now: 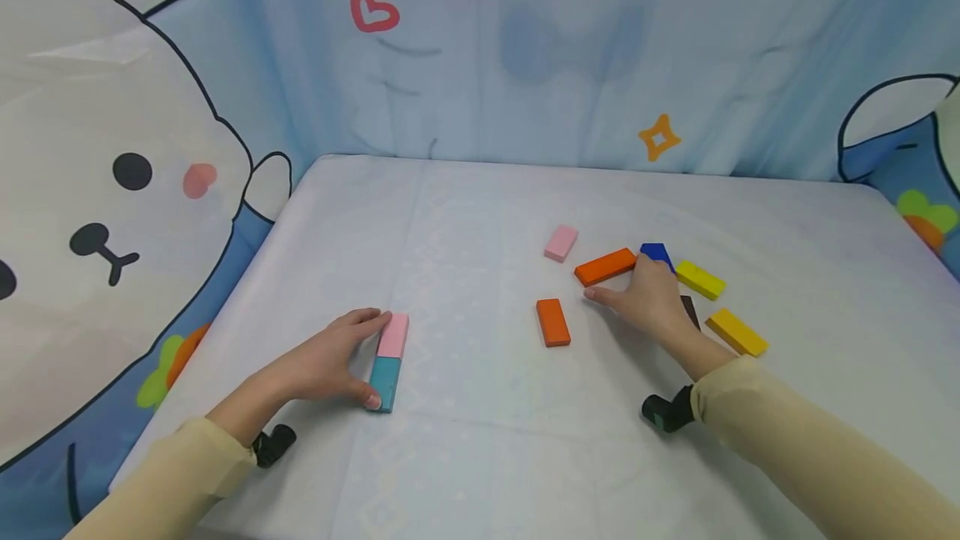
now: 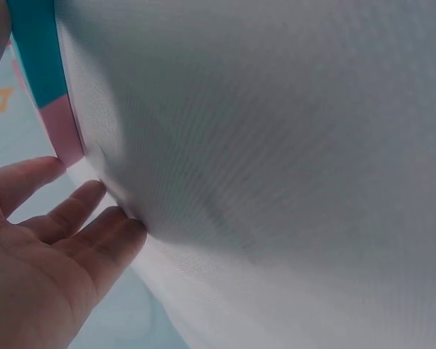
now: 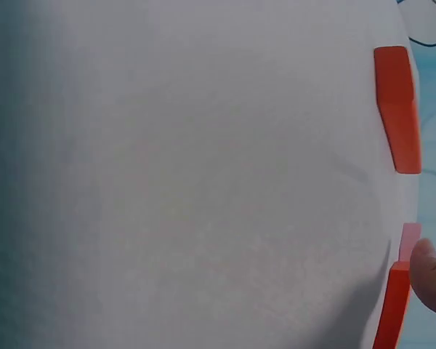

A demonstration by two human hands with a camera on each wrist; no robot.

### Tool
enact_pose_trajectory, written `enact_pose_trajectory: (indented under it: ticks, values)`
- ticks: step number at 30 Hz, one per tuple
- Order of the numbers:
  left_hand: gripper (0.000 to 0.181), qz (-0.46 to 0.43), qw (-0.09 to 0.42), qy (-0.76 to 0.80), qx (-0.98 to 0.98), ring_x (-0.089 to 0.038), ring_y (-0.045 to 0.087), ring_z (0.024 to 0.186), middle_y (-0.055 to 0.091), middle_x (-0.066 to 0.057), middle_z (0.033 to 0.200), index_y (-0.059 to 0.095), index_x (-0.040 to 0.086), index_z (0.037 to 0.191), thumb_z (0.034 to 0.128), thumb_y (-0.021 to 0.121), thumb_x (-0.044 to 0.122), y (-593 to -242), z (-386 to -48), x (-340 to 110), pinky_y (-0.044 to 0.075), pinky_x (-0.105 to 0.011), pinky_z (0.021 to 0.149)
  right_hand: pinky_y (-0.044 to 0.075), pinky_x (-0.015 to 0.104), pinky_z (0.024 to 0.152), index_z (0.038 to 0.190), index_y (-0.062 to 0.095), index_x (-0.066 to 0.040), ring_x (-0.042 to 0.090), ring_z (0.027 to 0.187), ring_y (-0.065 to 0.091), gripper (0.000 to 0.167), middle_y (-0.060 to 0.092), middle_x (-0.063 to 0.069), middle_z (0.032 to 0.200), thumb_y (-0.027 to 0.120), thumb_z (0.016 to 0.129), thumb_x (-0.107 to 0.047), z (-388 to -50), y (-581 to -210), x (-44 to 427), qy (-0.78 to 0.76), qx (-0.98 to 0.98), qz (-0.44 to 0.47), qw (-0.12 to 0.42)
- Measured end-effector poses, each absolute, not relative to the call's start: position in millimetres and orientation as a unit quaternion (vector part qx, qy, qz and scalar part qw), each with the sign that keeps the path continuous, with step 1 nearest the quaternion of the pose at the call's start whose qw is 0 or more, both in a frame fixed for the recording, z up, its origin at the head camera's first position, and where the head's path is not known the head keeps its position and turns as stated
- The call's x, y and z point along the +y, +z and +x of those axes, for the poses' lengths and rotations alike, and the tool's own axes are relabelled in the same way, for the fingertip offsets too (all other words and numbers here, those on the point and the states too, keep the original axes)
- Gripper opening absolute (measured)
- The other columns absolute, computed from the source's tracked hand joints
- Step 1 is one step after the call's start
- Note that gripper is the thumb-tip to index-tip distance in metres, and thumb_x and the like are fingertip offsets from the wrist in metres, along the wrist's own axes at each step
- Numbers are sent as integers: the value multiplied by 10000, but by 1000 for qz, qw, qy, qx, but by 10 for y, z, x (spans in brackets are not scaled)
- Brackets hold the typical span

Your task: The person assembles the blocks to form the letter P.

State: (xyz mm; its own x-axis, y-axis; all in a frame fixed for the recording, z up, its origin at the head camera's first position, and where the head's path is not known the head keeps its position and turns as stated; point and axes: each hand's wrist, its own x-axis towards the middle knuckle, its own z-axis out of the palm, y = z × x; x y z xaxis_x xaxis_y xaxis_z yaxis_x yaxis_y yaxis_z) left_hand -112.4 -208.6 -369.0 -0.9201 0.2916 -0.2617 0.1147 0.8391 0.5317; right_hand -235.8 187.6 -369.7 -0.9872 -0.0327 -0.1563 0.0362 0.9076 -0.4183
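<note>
My left hand (image 1: 318,365) spans a short row of two blocks standing end to end. Its index fingertip meets the far end of the pink block (image 1: 393,335), and its thumb rests at the near end of the teal block (image 1: 385,383). In the left wrist view the other fingers lie beside the pink block (image 2: 62,131). My right hand (image 1: 652,298) hovers among scattered blocks, thumb spread from the fingers. The fingertips are by the right end of an orange block (image 1: 604,267) and a blue block (image 1: 657,254); contact is unclear. The right wrist view shows only the thumb (image 3: 432,280).
A second orange block (image 1: 553,322) lies left of my right hand, and a loose pink block (image 1: 561,242) farther back. Two yellow blocks (image 1: 701,279) lie to the right. A dark brown block (image 1: 690,312) is partly hidden by the right hand. A patterned curtain (image 1: 487,65) hangs behind the white table.
</note>
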Motion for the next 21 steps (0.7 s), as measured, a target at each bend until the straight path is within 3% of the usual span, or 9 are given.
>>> enact_pose_trajectory:
  ticks: [4, 11, 21]
  values:
    - [1043, 106, 167, 263, 944, -452, 361, 1476, 339, -240, 1622, 357, 13, 1576, 737, 933, 243, -3684, -1119, -2083, 416, -615, 1145, 395, 684, 1118, 1475, 252, 235, 598, 1337, 342, 1044, 340, 483, 1449, 746, 894, -478, -2406, -3737, 1856, -205, 976, 14, 78]
    - [1042, 108, 164, 264, 944, -453, 369, 1471, 348, -246, 1614, 361, 5, 1571, 735, 934, 245, -3687, -1117, -2082, 416, -614, 1145, 388, 666, 1114, 1375, 393, 239, 584, 1313, 348, 929, 405, 466, 1390, 739, 897, -479, -2462, -3776, 1807, -191, 980, 32, 56]
    - [1036, 104, 163, 270, 943, -456, 366, 1472, 346, -249, 1614, 365, 3, 1569, 733, 934, 226, -3692, -1121, -2073, 412, -617, 1146, 463, 624, 1031, 1372, 408, 221, 560, 1257, 373, 911, 430, 442, 1354, 742, 887, -474, -2497, -3742, 1824, -187, 979, 30, 77]
